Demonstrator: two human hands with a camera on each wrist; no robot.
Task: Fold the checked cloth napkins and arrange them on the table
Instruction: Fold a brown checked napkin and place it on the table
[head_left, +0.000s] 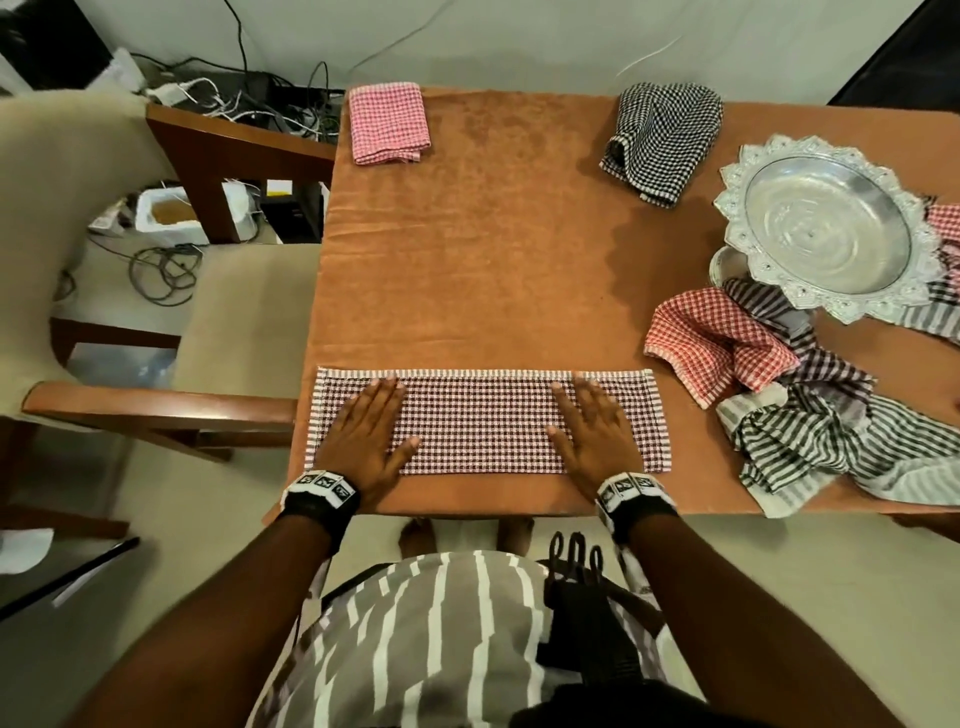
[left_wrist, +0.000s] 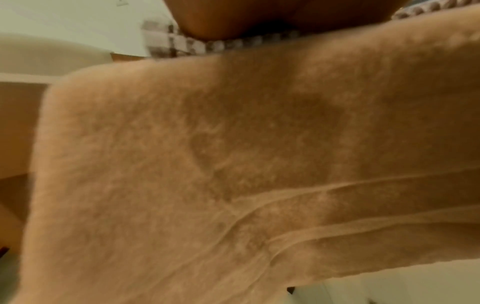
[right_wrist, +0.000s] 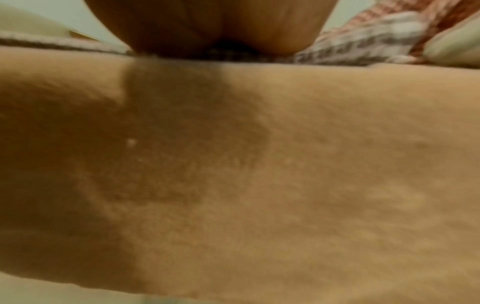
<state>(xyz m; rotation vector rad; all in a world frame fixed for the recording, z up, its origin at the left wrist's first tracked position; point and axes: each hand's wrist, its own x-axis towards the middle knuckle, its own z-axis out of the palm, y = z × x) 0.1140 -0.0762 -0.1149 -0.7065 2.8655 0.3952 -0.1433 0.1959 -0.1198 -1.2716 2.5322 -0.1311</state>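
Observation:
A maroon-and-white checked napkin (head_left: 483, 423) lies folded into a long strip near the table's front edge. My left hand (head_left: 371, 431) lies flat on its left part, fingers straight. My right hand (head_left: 592, 428) lies flat on its right part in the same way. Both wrist views are blurred: each shows only the heel of the palm, left (left_wrist: 233, 18) and right (right_wrist: 221, 24), pressed down on the napkin's edge (left_wrist: 233, 43) over the orange table cover (right_wrist: 285, 164). A folded pink checked napkin (head_left: 387, 122) sits at the far left corner. A black checked napkin (head_left: 662, 137) lies loosely bunched at the far right.
A silver dish (head_left: 826, 226) with a scalloped rim stands at the right edge. Beside it lies a heap of a red checked cloth (head_left: 717, 338) and striped cloths (head_left: 826, 441). A beige chair (head_left: 156, 322) stands to the left of the table (head_left: 493, 260).

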